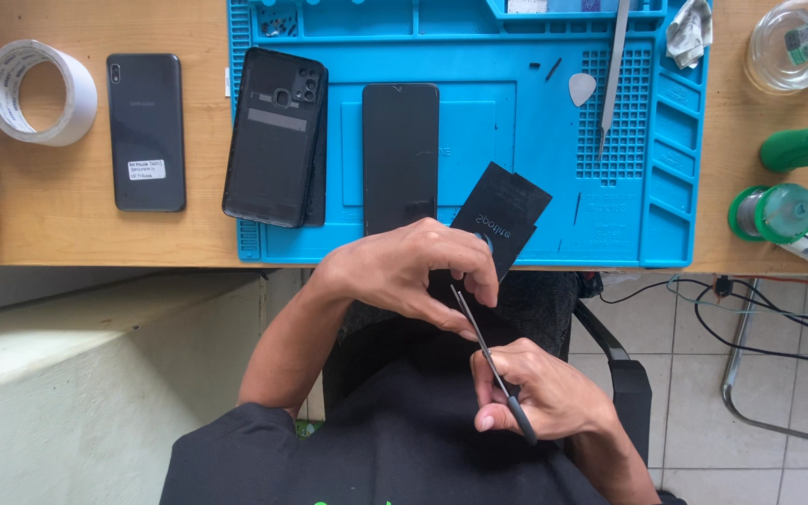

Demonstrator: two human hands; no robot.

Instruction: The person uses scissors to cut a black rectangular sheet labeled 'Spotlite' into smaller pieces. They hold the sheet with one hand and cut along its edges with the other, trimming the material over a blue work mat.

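Observation:
My left hand (413, 271) pinches the lower edge of a thin black sheet (502, 213) that sticks out over the front edge of the blue work mat (610, 224). My right hand (540, 393) grips black-handled scissors (488, 355), whose blades point up toward my left fingers and the sheet. Both hands hover over my lap, just in front of the wooden table (58, 206). A dark phone, face up (401, 154), lies on the mat right behind my left hand. To its left a black phone back cover (276, 136) lies partly on the mat.
A grey phone (146, 131) lies face down beside a tape roll (39, 92) at the left. Tweezers (614, 79) and a pick (582, 89) rest on the mat. At the right are a glass bowl (797, 47), a green tool (806, 145) and a wire spool (773, 213). Cables (759, 323) trail on the floor.

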